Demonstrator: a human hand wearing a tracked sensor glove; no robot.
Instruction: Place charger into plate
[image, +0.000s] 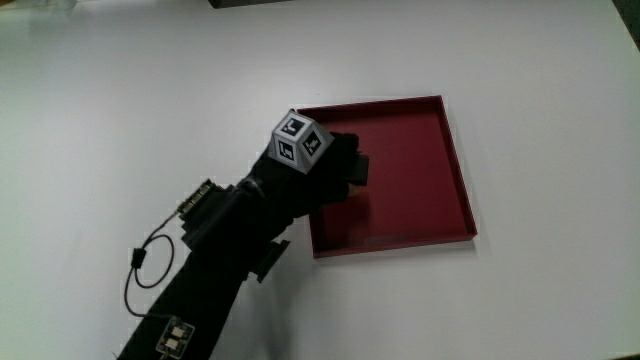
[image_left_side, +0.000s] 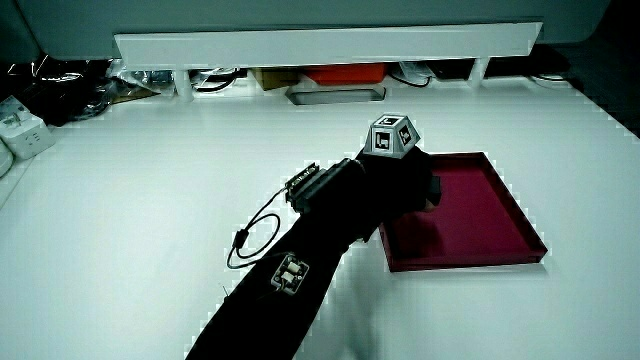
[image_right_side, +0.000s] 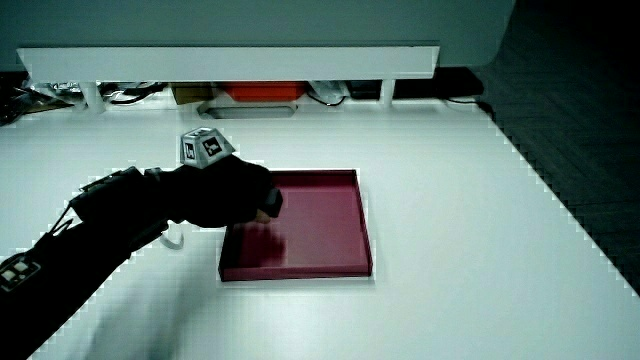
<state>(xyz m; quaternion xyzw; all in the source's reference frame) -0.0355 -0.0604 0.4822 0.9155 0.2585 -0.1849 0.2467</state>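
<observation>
Main view: a shallow square dark-red tray with low upright walls (image: 455, 170), serving as the plate, lies flat on the white table (image: 120, 110); the gloved hand (image: 325, 170) hangs over the tray's edge on the side where the forearm enters, its fingers curled around a small dark blocky object (image: 358, 168), apparently the charger, which shows only as a black corner protruding past the fingertips above the tray's floor. Whether that object touches the floor cannot be told. The small patterned cube (image: 299, 139) sits on the back of the glove, and the black-sleeved forearm (image: 215, 260) runs from the hand toward the person, carrying a small circuit board (image: 197, 200) and a thin black cable loop (image: 150, 265) that lies on the table beside the sleeve. In both side views the hand (image_left_side: 400, 180) (image_right_side: 235, 190) is over the same edge of the tray (image_left_side: 500, 200) (image_right_side: 335, 225), with the dark object (image_left_side: 433, 187) (image_right_side: 270, 203) gripped at the fingertips and a soft shadow on the tray floor beneath it; the rest of the tray's floor is bare. A low white partition (image_left_side: 330, 42) (image_right_side: 230, 58) closes the table's edge farthest from the person, with cluttered cables and boxes under it
</observation>
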